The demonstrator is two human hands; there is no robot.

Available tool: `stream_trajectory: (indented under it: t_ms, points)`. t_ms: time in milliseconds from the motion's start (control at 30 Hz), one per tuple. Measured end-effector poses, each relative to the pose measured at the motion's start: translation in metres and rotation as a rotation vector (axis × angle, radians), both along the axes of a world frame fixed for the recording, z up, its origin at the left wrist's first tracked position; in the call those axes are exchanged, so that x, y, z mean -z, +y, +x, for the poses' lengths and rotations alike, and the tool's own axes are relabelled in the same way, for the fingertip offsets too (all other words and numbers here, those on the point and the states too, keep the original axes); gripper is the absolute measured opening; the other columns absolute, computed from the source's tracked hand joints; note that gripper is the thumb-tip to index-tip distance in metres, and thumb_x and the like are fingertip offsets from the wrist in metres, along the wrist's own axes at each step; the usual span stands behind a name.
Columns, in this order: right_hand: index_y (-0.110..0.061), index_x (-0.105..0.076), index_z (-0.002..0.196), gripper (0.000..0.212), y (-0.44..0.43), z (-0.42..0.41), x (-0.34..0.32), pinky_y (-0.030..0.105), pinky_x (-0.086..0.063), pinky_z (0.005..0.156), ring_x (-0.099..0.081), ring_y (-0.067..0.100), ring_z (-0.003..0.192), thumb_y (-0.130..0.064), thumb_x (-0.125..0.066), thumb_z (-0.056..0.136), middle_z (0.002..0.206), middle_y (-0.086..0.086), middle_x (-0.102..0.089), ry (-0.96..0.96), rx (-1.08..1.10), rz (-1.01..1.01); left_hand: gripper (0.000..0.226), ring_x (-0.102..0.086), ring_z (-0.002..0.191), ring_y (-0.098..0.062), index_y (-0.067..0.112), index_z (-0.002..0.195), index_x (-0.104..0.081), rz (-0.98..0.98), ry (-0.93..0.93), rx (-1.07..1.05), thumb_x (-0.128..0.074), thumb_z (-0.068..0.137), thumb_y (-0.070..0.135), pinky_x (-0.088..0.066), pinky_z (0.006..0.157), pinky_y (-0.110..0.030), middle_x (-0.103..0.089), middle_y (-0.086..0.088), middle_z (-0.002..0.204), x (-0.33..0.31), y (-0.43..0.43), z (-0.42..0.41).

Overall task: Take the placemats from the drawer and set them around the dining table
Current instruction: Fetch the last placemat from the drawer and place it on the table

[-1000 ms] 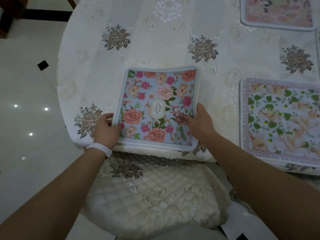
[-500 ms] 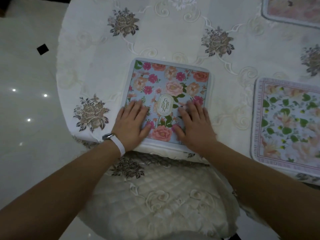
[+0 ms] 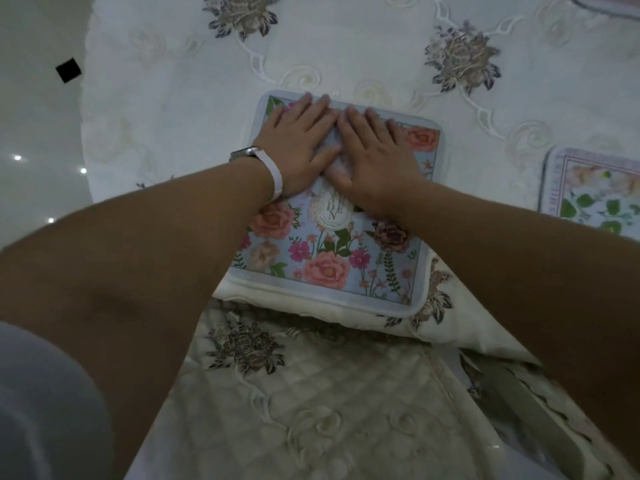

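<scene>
At the centre of the frame, a blue floral placemat [image 3: 332, 258] lies flat on the round dining table [image 3: 194, 98], its near edge just at the table's rim. Both hands rest on its far half, palms down and fingers spread flat, gripping nothing. The left hand [image 3: 298, 147] lies over the mat's upper-left corner, fingertips reaching the far border; the right hand [image 3: 375, 157] lies just beside it, the two index fingers touching or nearly so. A white wristband [image 3: 273, 171] circles the left wrist, with a small grey device on its upper side. Between the forearms shows an oval label (the letters "DEN" can be read) amid pink and peach roses.

An embroidered cream tablecloth [image 3: 346, 39] covers the table, patterned with grey-brown rose motifs and pale scrollwork, and it drapes over the near rim below the mat. At the right edge of the frame lies a second placemat [image 3: 588, 195], white with green leaves and a lilac lettered border, well apart from the blue one. In the upper-right corner, only a sliver of a third placemat [image 3: 609, 3] shows.

Below the table, at lower centre, sits a quilted chair cushion [image 3: 329, 410] in cream with raised rose shapes. Glossy pale floor tile [image 3: 34, 140] fills the upper left, with a small black diamond inset [image 3: 68, 70] and a few light reflections. A grey sleeve [image 3: 41, 410] shows at lower left.
</scene>
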State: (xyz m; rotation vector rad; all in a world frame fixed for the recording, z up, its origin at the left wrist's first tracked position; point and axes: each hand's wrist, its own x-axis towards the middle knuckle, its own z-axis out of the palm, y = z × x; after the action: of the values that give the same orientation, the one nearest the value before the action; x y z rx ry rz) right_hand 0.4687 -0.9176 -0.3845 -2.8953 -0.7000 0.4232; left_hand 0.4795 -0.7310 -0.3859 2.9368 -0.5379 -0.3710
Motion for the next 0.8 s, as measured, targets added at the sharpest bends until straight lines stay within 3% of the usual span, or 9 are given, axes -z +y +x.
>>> stream_trajectory:
  t_ms: [167,367,633,800]
  points:
    - [-0.024,-0.005,0.157,0.077,-0.022,0.018,0.002,0.046,0.002,0.121,0.002,0.025,0.152,-0.067,-0.018,0.094,0.166,0.002,0.0,-0.04,0.127,-0.015,0.075,0.006,0.149,-0.019,0.036,0.154,-0.003,0.06,-0.021,-0.125,-0.017,0.09,0.071,0.001,0.118,-0.048,0.004,0.005,0.163,0.001,0.006,0.009]
    - [-0.016,-0.003,0.157,0.08,-0.055,0.003,0.003,0.046,0.003,0.122,0.006,0.029,0.151,-0.065,-0.02,0.095,0.164,0.013,0.004,-0.037,0.213,-0.028,0.083,0.007,0.149,-0.02,0.023,0.155,-0.001,0.034,-0.025,-0.314,-0.017,0.089,0.071,-0.002,0.12,-0.045,0.006,-0.001,0.163,0.002,0.014,-0.013]
    - [-0.015,0.001,0.157,0.079,-0.068,-0.059,-0.001,0.043,0.005,0.121,0.012,0.029,0.15,-0.06,-0.024,0.097,0.163,0.016,0.009,0.023,0.213,0.022,0.081,0.01,0.148,-0.021,0.02,0.155,0.005,0.013,0.011,-0.249,-0.017,0.093,0.068,-0.002,0.12,-0.042,0.01,-0.004,0.162,-0.003,0.032,-0.094]
    - [-0.021,0.003,0.157,0.079,-0.062,-0.118,-0.008,0.042,0.009,0.121,0.019,0.027,0.149,-0.066,-0.013,0.094,0.162,0.014,0.015,0.078,0.19,-0.015,0.08,0.015,0.147,-0.02,0.02,0.155,0.003,0.022,0.039,-0.199,-0.017,0.093,0.066,-0.001,0.12,-0.041,0.015,-0.006,0.161,-0.004,0.04,-0.141]
